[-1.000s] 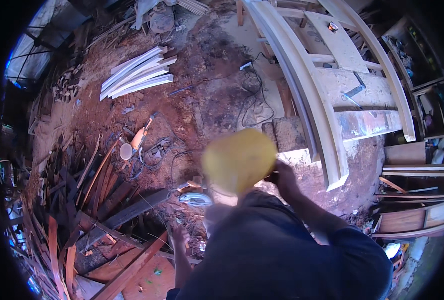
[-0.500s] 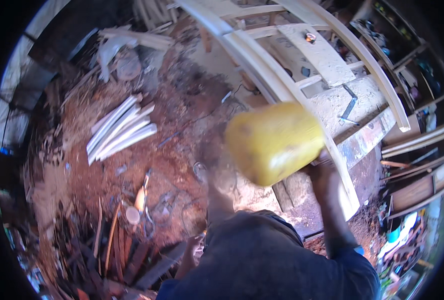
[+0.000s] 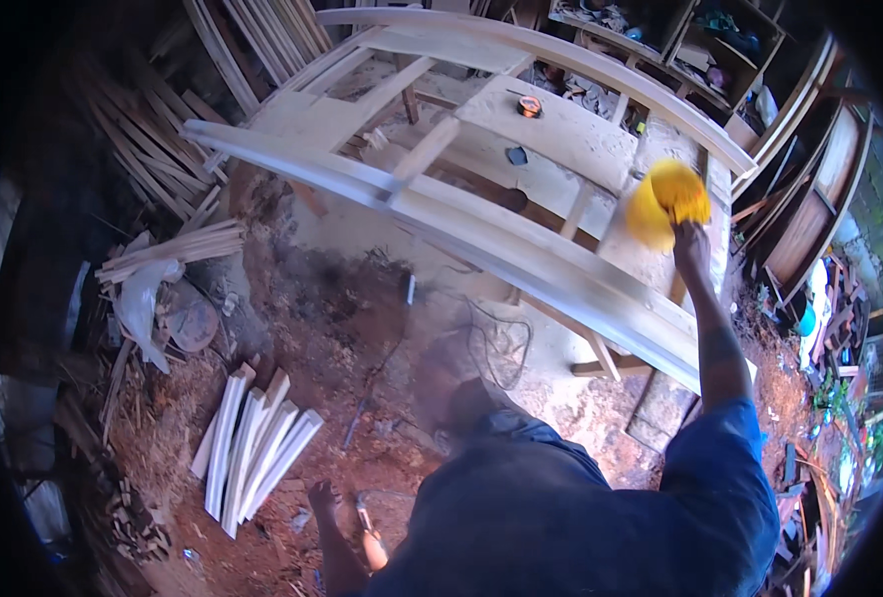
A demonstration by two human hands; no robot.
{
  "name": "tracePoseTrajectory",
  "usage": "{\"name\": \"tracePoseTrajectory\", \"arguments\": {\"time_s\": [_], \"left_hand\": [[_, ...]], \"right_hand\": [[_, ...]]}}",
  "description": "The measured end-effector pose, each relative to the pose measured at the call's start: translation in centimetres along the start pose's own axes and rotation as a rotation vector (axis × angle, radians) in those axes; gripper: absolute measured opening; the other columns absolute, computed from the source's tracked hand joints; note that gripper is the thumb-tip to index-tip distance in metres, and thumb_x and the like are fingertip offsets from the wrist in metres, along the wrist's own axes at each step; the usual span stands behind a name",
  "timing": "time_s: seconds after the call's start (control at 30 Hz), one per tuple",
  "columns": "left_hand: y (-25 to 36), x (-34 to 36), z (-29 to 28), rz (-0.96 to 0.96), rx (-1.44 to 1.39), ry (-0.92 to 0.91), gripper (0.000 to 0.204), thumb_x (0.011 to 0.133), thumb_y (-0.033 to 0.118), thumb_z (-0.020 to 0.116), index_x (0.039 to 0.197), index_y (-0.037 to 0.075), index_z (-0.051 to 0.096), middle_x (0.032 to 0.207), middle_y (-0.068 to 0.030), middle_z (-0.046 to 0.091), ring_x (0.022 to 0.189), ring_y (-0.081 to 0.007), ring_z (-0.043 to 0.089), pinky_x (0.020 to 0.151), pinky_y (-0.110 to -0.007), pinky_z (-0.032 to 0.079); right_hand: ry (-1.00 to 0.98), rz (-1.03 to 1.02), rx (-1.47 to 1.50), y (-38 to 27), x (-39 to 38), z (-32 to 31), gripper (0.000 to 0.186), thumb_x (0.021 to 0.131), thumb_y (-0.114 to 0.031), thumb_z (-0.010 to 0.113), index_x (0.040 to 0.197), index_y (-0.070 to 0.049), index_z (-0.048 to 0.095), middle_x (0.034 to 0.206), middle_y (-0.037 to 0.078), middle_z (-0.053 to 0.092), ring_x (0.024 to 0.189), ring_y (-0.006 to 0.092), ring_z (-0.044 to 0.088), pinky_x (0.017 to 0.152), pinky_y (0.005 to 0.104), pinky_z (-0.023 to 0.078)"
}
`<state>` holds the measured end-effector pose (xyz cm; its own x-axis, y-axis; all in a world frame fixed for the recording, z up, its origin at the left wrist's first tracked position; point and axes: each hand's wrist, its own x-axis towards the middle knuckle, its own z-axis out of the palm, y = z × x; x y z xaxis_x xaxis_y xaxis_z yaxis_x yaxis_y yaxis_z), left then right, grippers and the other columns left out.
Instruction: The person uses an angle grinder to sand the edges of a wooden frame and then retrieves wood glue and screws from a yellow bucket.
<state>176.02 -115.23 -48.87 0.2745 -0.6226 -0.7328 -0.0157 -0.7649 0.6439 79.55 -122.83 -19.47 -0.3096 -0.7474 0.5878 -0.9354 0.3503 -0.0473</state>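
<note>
**Right hand [image 3: 691, 235] grips a blurred yellow rounded object [image 3: 662, 206] over the pale wooden frame [image 3: 561, 279]**

Head view: the person has the right arm [image 3: 717, 338] stretched well forward, its hand closed at the near edge of the yellow object, over the right end of the frame and its broad pale boards [image 3: 571, 139]. It is so smeared that I can't make out its outline or kind, nor whether it touches the wood.

Down low, the left hand [image 3: 325, 497] has its fingers loosely parted, near a fanned bundle of straight whitish wooden strips [image 3: 242, 463]. A slim orange-bodied tool [image 3: 373, 549] shows just beside the left forearm [image 3: 339, 557], its lower part hidden by the person's dark navy shirt [image 3: 561, 507], which also covers much of the reddish earth floor [image 3: 382, 438].

Dark wooden shelving [image 3: 680, 35] is cut off at the top, its contents dim and jumbled. A small orange-and-black item [image 3: 529, 106] sits on the boards; any lettering there or on the shelves is too small for me to read.
</note>
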Motion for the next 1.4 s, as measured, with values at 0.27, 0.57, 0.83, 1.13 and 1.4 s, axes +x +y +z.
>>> {"name": "tracePoseTrajectory", "arguments": {"time_s": [0.27, 0.57, 0.83, 1.13, 1.4], "left_hand": [[25.1, 4.9, 14.0, 0.319, 0.396, -0.251, 0.025, 0.099, 0.028, 0.063, 0.109, 0.006, 0.066, 0.086, -0.0064, 0.067, 0.068, -0.0137, 0.063, 0.059, -0.029, 0.051], [62.7, 2.8, 39.5, 1.128, 0.648, -0.504, 0.028, 0.098, 0.021, 0.063, 0.119, 0.003, 0.069, 0.093, -0.013, 0.071, 0.085, -0.0205, 0.068, 0.078, -0.032, 0.053], [75.5, 20.6, 62.6, 1.483, 1.359, -0.302, 0.045, 0.09, 0.019, 0.065, 0.128, -0.004, 0.058, 0.135, -0.0202, 0.058, 0.115, -0.0367, 0.063, 0.095, -0.043, 0.053], [72.8, 34.7, 70.7, 0.921, 1.648, 0.147, 0.048, 0.093, 0.032, 0.059, 0.129, -0.001, 0.06, 0.138, -0.0193, 0.057, 0.124, -0.0317, 0.061, 0.095, -0.05, 0.054], [80.5, 28.3, 72.3, 1.458, 2.045, -0.283, 0.024, 0.084, 0.017, 0.072, 0.107, 0.012, 0.076, 0.106, -0.0144, 0.074, 0.099, -0.0349, 0.072, 0.087, -0.049, 0.057]], "right_hand": [[-0.137, 0.309, 0.065, -2.1, -1.9, 1.7, 0.012, 0.097, -0.013, 0.06, 0.095, -0.001, 0.059, 0.089, 0.024, 0.062, 0.081, 0.0464, 0.062, 0.067, 0.0529, 0.047], [-0.008, 0.511, 0.003, -10.2, 1.7, -2.5, 0.049, 0.097, -0.017, 0.066, 0.143, -0.009, 0.049, 0.144, 0.016, 0.047, 0.091, 0.0263, 0.064, 0.075, 0.0371, 0.055], [-0.054, 0.89, 0.101, -21.7, -0.3, -8.5, 0.032, 0.098, -0.003, 0.059, 0.13, -0.006, 0.06, 0.142, 0.013, 0.051, 0.106, 0.0223, 0.061, 0.079, 0.0309, 0.056], [-0.136, 1.23, -0.175, -31.7, -2.0, -12.9, 0.018, 0.099, -0.004, 0.055, 0.115, -0.001, 0.061, 0.127, 0.012, 0.06, 0.111, 0.0249, 0.059, 0.089, 0.0357, 0.052], [-0.124, 1.117, -0.057, -34.0, 0.0, -9.7, 0.014, 0.1, -0.002, 0.051, 0.106, 0.003, 0.062, 0.115, 0.015, 0.062, 0.107, 0.0288, 0.06, 0.094, 0.037, 0.048]]}}
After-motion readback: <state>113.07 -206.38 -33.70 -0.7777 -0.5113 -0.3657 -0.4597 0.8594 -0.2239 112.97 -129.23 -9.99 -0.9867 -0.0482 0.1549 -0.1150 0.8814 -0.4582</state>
